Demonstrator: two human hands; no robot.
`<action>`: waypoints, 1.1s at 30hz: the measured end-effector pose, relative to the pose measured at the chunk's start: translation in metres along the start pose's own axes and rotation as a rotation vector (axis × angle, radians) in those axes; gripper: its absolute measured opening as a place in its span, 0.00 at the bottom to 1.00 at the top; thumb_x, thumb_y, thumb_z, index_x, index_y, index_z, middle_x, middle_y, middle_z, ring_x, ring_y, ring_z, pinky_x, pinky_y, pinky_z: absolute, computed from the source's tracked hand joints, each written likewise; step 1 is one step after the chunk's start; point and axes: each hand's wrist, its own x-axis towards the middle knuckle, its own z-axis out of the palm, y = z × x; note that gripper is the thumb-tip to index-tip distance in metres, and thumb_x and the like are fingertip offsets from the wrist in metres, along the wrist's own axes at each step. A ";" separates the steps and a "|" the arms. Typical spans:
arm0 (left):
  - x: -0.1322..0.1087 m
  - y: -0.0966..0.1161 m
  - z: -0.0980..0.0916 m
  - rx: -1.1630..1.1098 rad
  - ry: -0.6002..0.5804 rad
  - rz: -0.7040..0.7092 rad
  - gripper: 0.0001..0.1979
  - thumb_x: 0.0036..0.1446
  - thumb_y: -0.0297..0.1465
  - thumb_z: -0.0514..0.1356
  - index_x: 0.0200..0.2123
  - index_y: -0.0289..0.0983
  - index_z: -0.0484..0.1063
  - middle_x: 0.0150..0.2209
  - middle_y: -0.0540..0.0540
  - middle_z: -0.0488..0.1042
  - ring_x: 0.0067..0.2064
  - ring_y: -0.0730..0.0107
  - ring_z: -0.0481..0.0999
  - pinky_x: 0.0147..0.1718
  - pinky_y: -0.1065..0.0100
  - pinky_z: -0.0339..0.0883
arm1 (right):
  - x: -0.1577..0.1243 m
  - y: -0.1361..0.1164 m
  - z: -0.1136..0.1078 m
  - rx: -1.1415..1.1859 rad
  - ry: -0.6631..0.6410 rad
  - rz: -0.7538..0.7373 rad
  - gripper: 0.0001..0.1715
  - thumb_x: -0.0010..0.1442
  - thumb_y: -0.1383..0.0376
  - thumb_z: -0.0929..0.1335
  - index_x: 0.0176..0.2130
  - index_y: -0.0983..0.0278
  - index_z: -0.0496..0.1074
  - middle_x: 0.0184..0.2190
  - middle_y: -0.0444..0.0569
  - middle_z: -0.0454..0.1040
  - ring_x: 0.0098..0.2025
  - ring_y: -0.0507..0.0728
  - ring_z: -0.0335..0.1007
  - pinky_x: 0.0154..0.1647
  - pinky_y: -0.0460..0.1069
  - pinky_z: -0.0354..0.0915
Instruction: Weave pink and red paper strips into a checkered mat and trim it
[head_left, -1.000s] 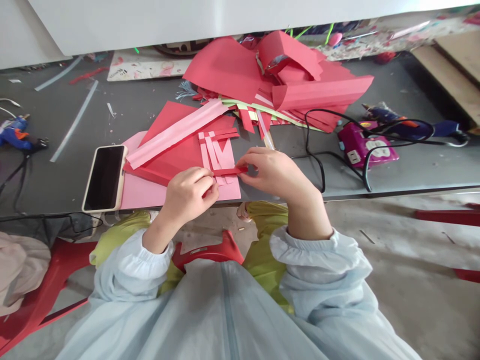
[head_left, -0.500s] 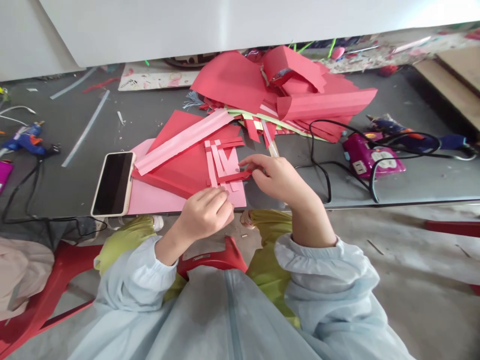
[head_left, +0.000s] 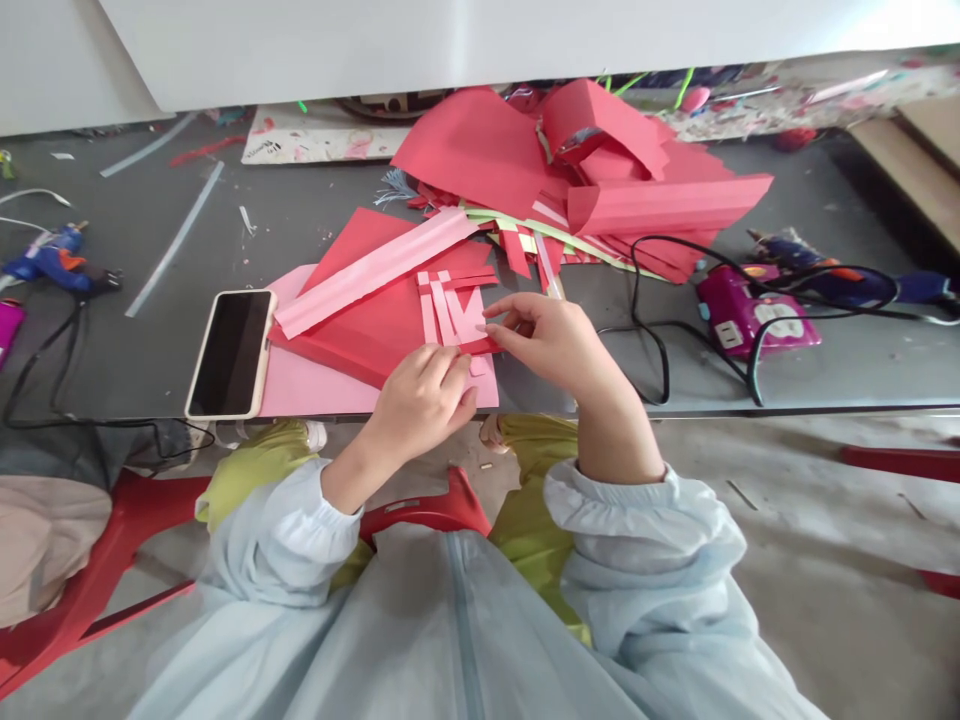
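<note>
Narrow pink paper strips (head_left: 447,312) and red paper strips cross one another in a small weave near the table's front edge. My left hand (head_left: 424,400) is curled over the lower part of the weave, its fingertips on a red paper strip (head_left: 478,346). The right end of that strip is between the thumb and fingers of my right hand (head_left: 551,340). Beneath lie a pink sheet (head_left: 322,388) and a folded red sheet (head_left: 352,345). A wide folded pink strip (head_left: 375,272) rests across the red sheet. My left fingers hide part of the weave.
Left of the paper lies a phone (head_left: 231,355). Behind is a pile of red paper (head_left: 480,145). A purple power socket (head_left: 750,310) with a looping black cable (head_left: 664,345) stands at right, near a blue glue gun (head_left: 847,285). Another glue gun (head_left: 56,262) lies far left.
My left hand has moved up over the weave, covering the left part of the red strip. My right hand has stayed close by at the strip's right end. The view has shifted slightly.
</note>
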 end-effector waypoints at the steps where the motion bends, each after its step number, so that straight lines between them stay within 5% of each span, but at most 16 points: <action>1: -0.001 0.001 0.001 0.007 -0.022 -0.007 0.14 0.65 0.30 0.54 0.46 0.28 0.74 0.43 0.35 0.78 0.45 0.57 0.77 0.48 0.57 0.76 | 0.000 0.000 0.000 0.011 0.006 -0.001 0.15 0.56 0.62 0.69 0.42 0.66 0.79 0.27 0.47 0.77 0.27 0.53 0.67 0.34 0.51 0.62; 9: -0.001 0.002 0.001 0.076 -0.093 -0.035 0.17 0.67 0.30 0.53 0.54 0.33 0.73 0.45 0.36 0.77 0.43 0.60 0.78 0.43 0.60 0.76 | 0.002 -0.007 0.009 0.249 0.039 -0.033 0.15 0.56 0.62 0.69 0.41 0.67 0.78 0.25 0.44 0.73 0.25 0.49 0.62 0.30 0.49 0.61; 13: 0.003 0.002 0.000 0.083 -0.098 -0.090 0.14 0.67 0.29 0.53 0.47 0.32 0.76 0.43 0.38 0.79 0.42 0.61 0.78 0.40 0.62 0.75 | -0.001 -0.012 0.005 0.389 -0.003 -0.116 0.18 0.60 0.61 0.66 0.46 0.67 0.76 0.30 0.48 0.78 0.26 0.50 0.66 0.30 0.48 0.63; 20: 0.007 0.000 -0.001 0.045 -0.090 -0.169 0.12 0.66 0.28 0.54 0.44 0.33 0.78 0.42 0.41 0.80 0.41 0.64 0.79 0.37 0.66 0.73 | -0.015 -0.002 -0.018 -0.154 0.059 -0.167 0.12 0.53 0.67 0.71 0.41 0.63 0.79 0.33 0.48 0.82 0.29 0.54 0.70 0.35 0.51 0.64; 26: 0.006 0.007 0.001 0.036 -0.091 -0.237 0.12 0.65 0.27 0.55 0.45 0.33 0.77 0.42 0.42 0.80 0.42 0.64 0.79 0.38 0.66 0.73 | -0.018 0.000 -0.008 -0.394 0.062 -0.171 0.11 0.56 0.67 0.71 0.41 0.64 0.78 0.35 0.51 0.82 0.38 0.61 0.76 0.35 0.51 0.62; 33: 0.009 0.017 0.001 0.016 -0.119 -0.321 0.09 0.65 0.28 0.56 0.41 0.34 0.76 0.41 0.42 0.80 0.40 0.63 0.78 0.37 0.65 0.71 | -0.020 -0.008 -0.001 -0.572 0.098 -0.139 0.11 0.60 0.67 0.68 0.41 0.63 0.79 0.32 0.53 0.81 0.37 0.60 0.76 0.28 0.49 0.53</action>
